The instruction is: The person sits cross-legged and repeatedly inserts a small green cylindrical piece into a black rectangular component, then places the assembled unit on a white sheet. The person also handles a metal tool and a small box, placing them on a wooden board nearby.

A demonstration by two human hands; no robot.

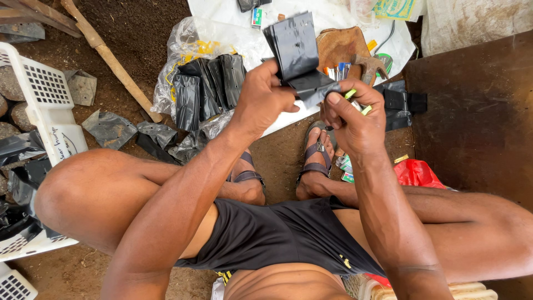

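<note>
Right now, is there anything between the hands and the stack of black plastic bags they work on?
No, nothing visible. Both hands already touch the black bags: the left hand grips the stack from its left side, and the right hand pinches its lower corner while it also holds a small green thing. No other object lies between them.

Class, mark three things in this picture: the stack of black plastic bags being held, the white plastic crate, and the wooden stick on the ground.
stack of black plastic bags (294, 47): head view, flat upper face of the stack.
white plastic crate (47, 89): head view, its perforated wall.
wooden stick (111, 58): head view, middle of its length.
</note>
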